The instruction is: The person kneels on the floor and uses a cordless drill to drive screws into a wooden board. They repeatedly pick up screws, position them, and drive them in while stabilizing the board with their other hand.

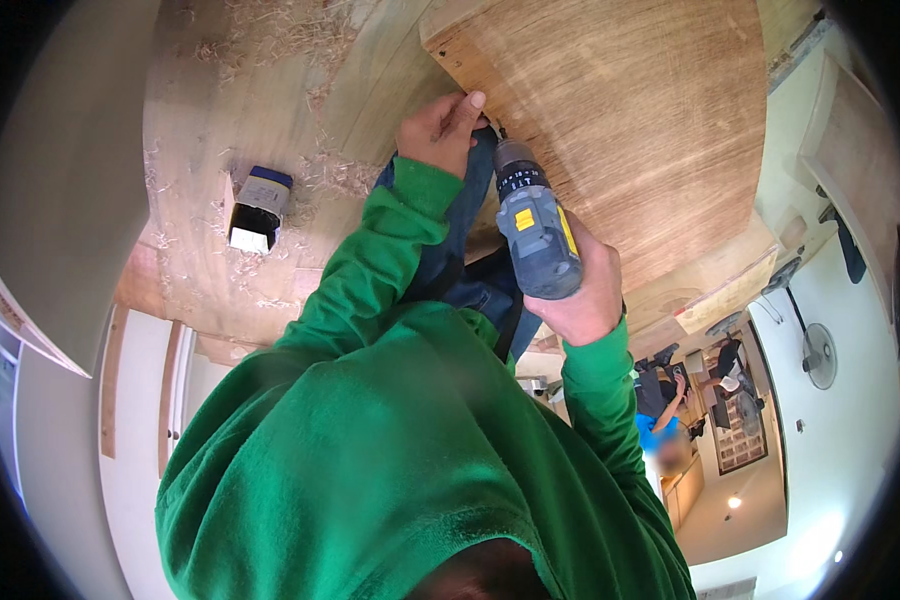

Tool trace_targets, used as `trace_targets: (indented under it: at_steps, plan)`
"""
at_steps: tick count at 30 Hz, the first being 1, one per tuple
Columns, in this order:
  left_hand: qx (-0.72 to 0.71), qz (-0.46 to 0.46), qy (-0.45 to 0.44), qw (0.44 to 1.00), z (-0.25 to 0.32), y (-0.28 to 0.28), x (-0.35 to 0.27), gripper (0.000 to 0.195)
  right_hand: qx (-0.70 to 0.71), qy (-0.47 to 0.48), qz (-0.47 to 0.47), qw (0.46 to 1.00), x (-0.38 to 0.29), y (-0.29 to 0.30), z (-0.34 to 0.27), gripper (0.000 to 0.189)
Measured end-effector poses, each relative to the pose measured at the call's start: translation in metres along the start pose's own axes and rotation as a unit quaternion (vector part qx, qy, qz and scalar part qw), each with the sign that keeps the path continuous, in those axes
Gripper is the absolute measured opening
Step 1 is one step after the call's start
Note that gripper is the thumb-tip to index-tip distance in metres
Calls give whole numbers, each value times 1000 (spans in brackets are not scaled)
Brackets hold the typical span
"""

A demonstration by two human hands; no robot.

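My right hand (589,281) is wrapped around a grey and yellow cordless drill (536,232). The drill's bit points at the near edge of a large wooden panel (630,135); whether the tip touches the wood I cannot tell. Beside that edge, just left of the bit, is my left hand (441,133), its fingers curled and thumb raised. Whether something small sits between those fingers is hidden. Dark screws or holes show near the panel's left corner. An open cardboard box (261,210) with a blue end lies to the left on the plywood surface.
Curly wood shavings (337,176) are scattered over the plywood surface (210,135). My legs in blue jeans (457,202) are close under my hands. At the lower right, farther off, is another person in a blue shirt (649,424). A fan (819,356) stands against the right wall.
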State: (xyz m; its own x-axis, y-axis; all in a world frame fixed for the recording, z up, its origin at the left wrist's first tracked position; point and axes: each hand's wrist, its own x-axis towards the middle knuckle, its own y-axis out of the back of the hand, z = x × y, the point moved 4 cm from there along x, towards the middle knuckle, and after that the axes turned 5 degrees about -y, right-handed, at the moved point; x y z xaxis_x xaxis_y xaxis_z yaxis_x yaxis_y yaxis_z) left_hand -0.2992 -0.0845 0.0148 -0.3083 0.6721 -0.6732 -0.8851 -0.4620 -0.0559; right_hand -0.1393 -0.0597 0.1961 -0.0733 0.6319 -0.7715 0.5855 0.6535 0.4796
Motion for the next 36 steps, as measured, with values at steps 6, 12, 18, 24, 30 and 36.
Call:
trace_targets:
  at_steps: [6, 12, 18, 24, 30, 36]
  plan:
    - [34, -46, 15, 998, -5, 2, 17, 26, -61, 6, -14, 998, 9, 3, -1, 55]
    - [90, -53, -1, 995, -6, 4, 21, 22, -86, 3, -46, 995, 17, 11, -7, 52]
    - [114, -67, 14, 991, -6, 7, 22, 20, -116, -18, -54, 992, 25, 13, -11, 51]
    - [62, -32, -9, 998, -4, 6, 21, 18, -114, -22, -60, 991, 28, 14, -14, 44]
    - [63, -31, 0, 998, -3, 7, 21, 17, -109, -10, -48, 993, 31, 13, -12, 49]
    - [46, -39, 22, 998, 0, 7, 21, 19, -122, -9, -51, 991, 34, 15, -10, 48]
